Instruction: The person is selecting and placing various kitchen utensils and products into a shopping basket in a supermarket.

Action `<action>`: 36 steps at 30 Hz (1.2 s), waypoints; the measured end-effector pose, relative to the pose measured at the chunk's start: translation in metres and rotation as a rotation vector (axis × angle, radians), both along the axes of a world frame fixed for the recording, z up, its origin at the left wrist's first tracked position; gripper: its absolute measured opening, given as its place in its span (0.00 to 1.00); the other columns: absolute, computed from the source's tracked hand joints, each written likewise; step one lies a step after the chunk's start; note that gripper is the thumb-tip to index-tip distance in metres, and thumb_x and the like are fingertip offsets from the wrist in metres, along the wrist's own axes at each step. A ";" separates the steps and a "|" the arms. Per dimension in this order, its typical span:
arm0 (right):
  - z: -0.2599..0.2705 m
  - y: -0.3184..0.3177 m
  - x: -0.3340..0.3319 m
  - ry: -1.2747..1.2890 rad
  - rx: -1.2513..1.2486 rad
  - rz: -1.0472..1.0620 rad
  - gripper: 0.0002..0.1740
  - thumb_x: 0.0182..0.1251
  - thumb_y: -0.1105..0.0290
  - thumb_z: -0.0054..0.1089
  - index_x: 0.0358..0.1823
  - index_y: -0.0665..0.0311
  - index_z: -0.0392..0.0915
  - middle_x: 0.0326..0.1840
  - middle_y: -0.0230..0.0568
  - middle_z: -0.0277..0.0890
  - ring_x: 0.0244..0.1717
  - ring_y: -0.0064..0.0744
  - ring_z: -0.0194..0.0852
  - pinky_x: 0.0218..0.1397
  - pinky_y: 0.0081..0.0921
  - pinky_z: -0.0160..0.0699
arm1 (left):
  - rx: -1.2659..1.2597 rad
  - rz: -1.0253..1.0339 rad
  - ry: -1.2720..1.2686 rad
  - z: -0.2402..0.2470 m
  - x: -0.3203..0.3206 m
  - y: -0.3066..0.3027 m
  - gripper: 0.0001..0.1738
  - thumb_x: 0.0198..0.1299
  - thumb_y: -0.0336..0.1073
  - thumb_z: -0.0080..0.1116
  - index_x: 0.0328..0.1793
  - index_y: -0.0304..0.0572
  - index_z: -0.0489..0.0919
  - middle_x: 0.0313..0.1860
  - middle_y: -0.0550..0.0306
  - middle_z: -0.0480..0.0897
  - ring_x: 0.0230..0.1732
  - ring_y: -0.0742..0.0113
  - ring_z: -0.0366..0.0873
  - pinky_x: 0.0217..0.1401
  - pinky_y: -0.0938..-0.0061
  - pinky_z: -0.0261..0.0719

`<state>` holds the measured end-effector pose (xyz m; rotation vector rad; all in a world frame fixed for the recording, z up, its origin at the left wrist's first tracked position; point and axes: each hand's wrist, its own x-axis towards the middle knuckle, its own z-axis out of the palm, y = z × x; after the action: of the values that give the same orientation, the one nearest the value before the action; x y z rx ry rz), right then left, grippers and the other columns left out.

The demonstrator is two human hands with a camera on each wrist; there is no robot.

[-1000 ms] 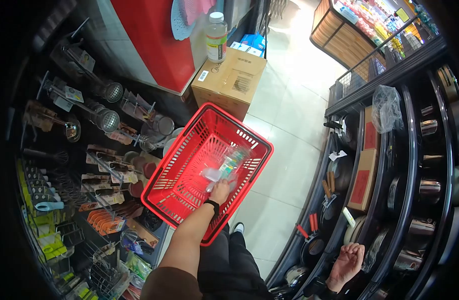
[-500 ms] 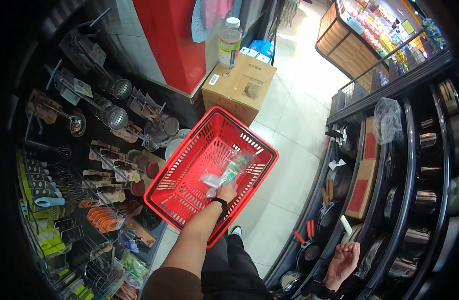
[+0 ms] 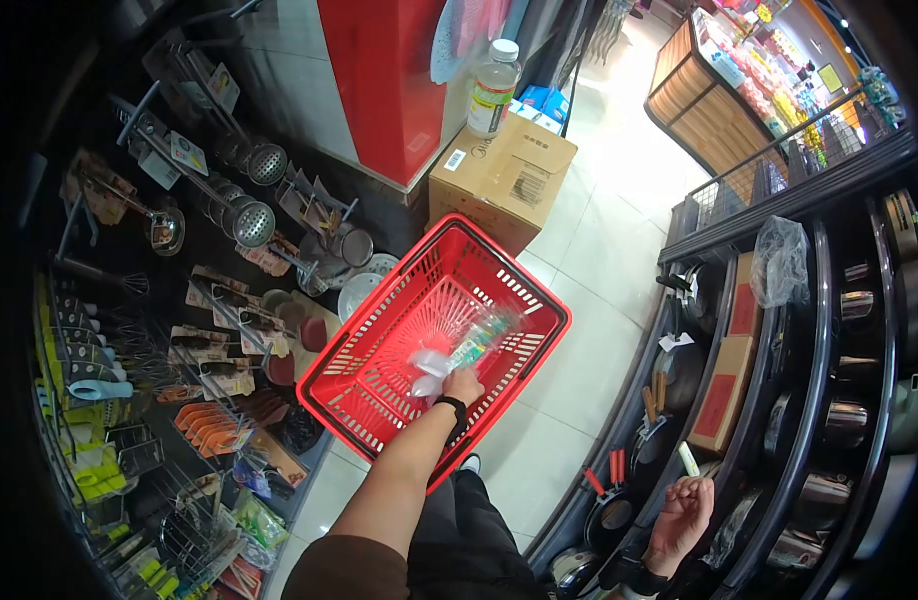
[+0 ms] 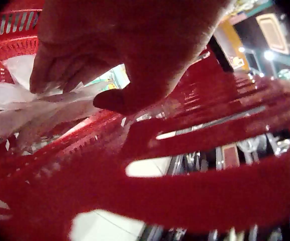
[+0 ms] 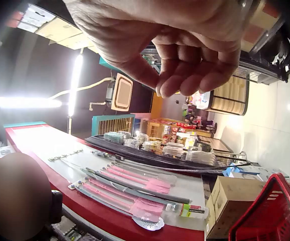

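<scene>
A red shopping basket (image 3: 324, 385) stands tilted in front of my legs. Reaching down inside it, my left hand (image 3: 466, 388) grips a clear plastic packet (image 3: 471, 350) with a green label and white, rounded, spoon-like ends. The left wrist view shows those pale translucent ends of the packet (image 4: 29, 108) below the fingers of my left hand (image 4: 130, 50), close to the basket's slotted wall (image 4: 110, 186). My right hand (image 3: 682, 518) hangs by the cookware shelf with loosely curled fingers. Nothing lies between the fingers of my right hand (image 5: 170, 50) in the right wrist view.
Behind the basket stands a cardboard box (image 3: 514, 165) with a plastic bottle (image 3: 492, 90) on top. Ladles and skimmers (image 3: 254, 222) hang on hooks at left. Shelves of pans (image 3: 612, 515) and long boxes (image 3: 724, 395) line the right side. Tiled floor (image 3: 569, 370) runs between.
The surroundings have shifted slightly rightward in the head view. My left hand stays in the basket with the packet. My right hand keeps its loose curl near the shelf.
</scene>
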<state>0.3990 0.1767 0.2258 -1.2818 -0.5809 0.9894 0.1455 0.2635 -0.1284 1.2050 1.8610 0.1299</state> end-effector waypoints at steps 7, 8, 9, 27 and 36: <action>0.002 0.004 -0.003 0.007 0.011 0.002 0.10 0.67 0.70 0.48 0.27 0.63 0.64 0.24 0.34 0.61 0.28 0.22 0.60 0.36 0.20 0.62 | 0.182 0.081 0.089 -0.055 -0.033 -0.020 0.12 0.47 0.35 0.57 0.34 0.32 0.80 0.33 0.35 0.80 0.40 0.42 0.79 0.43 0.56 0.79; 0.002 0.005 -0.003 0.018 0.022 0.007 0.10 0.67 0.70 0.48 0.27 0.63 0.64 0.24 0.34 0.61 0.28 0.22 0.60 0.36 0.20 0.63 | 0.181 0.047 0.112 -0.048 -0.045 -0.019 0.11 0.51 0.34 0.53 0.34 0.33 0.81 0.34 0.35 0.80 0.40 0.43 0.80 0.44 0.57 0.79; 0.001 0.006 -0.002 0.025 0.027 0.012 0.10 0.67 0.70 0.48 0.27 0.63 0.64 0.24 0.34 0.61 0.28 0.22 0.60 0.36 0.20 0.63 | 0.180 0.015 0.138 -0.046 -0.053 -0.018 0.12 0.54 0.33 0.49 0.34 0.35 0.82 0.35 0.35 0.80 0.41 0.43 0.80 0.44 0.57 0.79; -0.071 0.039 -0.107 -0.724 0.158 1.200 0.49 0.47 0.52 0.70 0.68 0.62 0.54 0.67 0.48 0.58 0.68 0.41 0.55 0.67 0.39 0.58 | 0.133 -0.225 -0.867 0.254 -0.155 -0.087 0.16 0.55 0.33 0.61 0.49 0.36 0.79 0.36 0.61 0.81 0.37 0.78 0.77 0.38 0.80 0.77; -0.068 0.002 -0.090 -0.227 0.133 1.664 0.53 0.58 0.33 0.45 0.74 0.57 0.35 0.76 0.46 0.38 0.71 0.46 0.48 0.68 0.44 0.53 | 0.207 0.191 -1.112 0.308 -0.103 -0.154 0.08 0.55 0.31 0.62 0.40 0.35 0.79 0.32 0.66 0.80 0.31 0.83 0.73 0.32 0.85 0.69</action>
<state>0.3089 0.1783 0.1574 -0.5633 -1.9797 2.0427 0.0422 0.1093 0.1798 0.7896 0.9645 0.9151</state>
